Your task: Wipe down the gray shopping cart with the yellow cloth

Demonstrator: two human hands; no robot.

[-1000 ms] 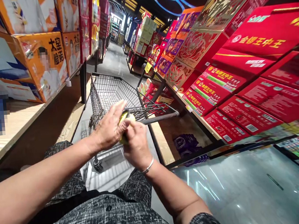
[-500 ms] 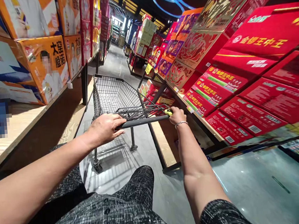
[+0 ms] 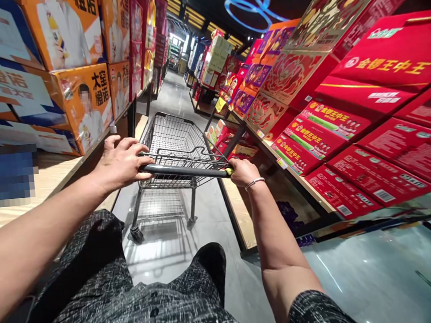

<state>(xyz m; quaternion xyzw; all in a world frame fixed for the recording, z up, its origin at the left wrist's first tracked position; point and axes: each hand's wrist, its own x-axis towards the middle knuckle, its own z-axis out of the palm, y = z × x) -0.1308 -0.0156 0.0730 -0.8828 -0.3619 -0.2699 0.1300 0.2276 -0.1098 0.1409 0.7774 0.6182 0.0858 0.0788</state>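
Head view: we locate the shopping cart on the floor directly in front of us, between orange cartons at left and red cartons at right. Its basket lies on the far side of our fingers. The handlebar runs left to right across the near end. Our left hand touches its left end, fingers spread wide; our right hand is closed around its right end, with a small yellow-green item, not identifiable, showing beside the fingers. Neither hand is nearer: both meet the handlebar. The cart points away from us, its long axis running near to far along the aisle.
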